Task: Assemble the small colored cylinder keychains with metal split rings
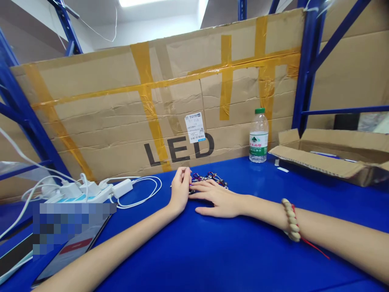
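Behind and between my hands lies a small heap of shiny metal pieces (212, 177) with red, blue and purple parts, on the blue tabletop (194, 251). They look like little clasps or key rings, too small to name surely. My left hand (180, 190) stands on its edge at the heap's left side, fingers together and cupped toward it; its palm is hidden. My right hand (219, 199) lies palm down at the near side, fingers stretched out and thumb apart, its fingertips by the left hand and partly over the pieces. A beaded bracelet (291, 220) circles the right wrist.
At left are a white power strip (100, 195) with plugs and cables, and a phone or tablet (75, 245). A water bottle (258, 138) stands at back right, beside an open cardboard box (334, 162). A large carton (121, 121) walls off the back.
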Available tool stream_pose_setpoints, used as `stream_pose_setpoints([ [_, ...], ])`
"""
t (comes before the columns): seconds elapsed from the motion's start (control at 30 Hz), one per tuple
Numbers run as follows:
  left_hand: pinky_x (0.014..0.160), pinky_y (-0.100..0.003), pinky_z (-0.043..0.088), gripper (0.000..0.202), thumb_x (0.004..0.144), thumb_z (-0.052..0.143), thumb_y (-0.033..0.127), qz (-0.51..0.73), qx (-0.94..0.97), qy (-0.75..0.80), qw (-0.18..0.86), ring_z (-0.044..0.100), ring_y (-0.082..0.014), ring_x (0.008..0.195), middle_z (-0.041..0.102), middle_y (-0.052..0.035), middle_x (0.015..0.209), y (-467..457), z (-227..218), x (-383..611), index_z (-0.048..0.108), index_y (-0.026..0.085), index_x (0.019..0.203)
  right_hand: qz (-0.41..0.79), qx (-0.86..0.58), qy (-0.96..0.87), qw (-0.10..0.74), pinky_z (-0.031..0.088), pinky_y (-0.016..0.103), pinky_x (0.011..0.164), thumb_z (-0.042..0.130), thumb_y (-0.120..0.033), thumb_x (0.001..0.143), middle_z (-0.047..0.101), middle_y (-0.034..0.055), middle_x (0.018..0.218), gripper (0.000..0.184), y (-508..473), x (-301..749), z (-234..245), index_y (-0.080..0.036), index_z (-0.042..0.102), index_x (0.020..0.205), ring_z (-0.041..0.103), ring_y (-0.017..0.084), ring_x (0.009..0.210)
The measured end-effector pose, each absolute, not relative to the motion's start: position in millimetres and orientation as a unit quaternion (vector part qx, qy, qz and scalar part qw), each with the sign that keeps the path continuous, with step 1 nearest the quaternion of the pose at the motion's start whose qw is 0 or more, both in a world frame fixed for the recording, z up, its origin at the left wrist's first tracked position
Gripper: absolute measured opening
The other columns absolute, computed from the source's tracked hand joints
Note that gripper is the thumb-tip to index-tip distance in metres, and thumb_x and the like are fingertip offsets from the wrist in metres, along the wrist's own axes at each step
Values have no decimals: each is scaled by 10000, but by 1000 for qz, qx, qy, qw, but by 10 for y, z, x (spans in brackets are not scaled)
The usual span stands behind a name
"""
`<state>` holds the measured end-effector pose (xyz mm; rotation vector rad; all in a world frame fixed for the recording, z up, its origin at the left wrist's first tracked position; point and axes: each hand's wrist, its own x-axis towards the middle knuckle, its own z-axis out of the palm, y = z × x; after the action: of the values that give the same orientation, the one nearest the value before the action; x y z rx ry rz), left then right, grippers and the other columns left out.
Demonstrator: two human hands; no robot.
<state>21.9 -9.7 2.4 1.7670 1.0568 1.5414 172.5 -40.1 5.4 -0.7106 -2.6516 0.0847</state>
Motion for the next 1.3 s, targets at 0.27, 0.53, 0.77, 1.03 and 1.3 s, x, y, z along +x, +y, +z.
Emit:
stream_pose_setpoints([
  [0.27, 511, -200, 305, 235, 774, 465, 357, 562, 667, 385, 302, 361, -78, 505, 383, 59, 509, -140, 67, 245, 457, 166, 638, 20, -265, -937, 225, 268, 383, 983, 436, -274, 859, 594, 57, 1139, 296, -367, 1702, 48, -207, 593, 1101, 460, 182, 1127],
  [0.53, 496, -209, 291, 249, 726, 447, 337, 556, 670, 378, 316, 336, -81, 476, 354, 57, 462, -127, 65, 226, 437, 165, 546, 4, -251, -945, 210, 238, 429, 994, 410, -238, 866, 465, 80, 1294, 389, -398, 1710, 53, -235, 459, 1252, 371, 197, 1209],
  [0.77, 458, -206, 262, 236, 707, 414, 323, 561, 642, 385, 354, 307, -78, 443, 347, 55, 430, -93, 58, 210, 440, 166, 532, 23, -232, -956, 176, 235, 441, 1000, 388, -272, 879, 420, 82, 1333, 394, -419, 1709, 62, -222, 442, 1267, 316, 207, 1252],
  [1.03, 463, -200, 257, 281, 722, 400, 360, 554, 632, 390, 377, 328, -83, 476, 353, 44, 471, -69, 30, 212, 387, 169, 516, 16, -273, -931, 242, 308, 376, 955, 447, -259, 848, 533, 61, 1198, 311, -355, 1722, -15, -236, 565, 1134, 445, 192, 1127],
  [1.3, 528, -209, 300, 215, 745, 407, 339, 539, 681, 362, 339, 365, -95, 539, 392, 41, 550, -119, 41, 222, 402, 177, 605, -21, -343, -905, 251, 329, 366, 867, 498, -268, 830, 610, 43, 1087, 257, -305, 1739, 19, -242, 595, 1066, 504, 199, 1032],
])
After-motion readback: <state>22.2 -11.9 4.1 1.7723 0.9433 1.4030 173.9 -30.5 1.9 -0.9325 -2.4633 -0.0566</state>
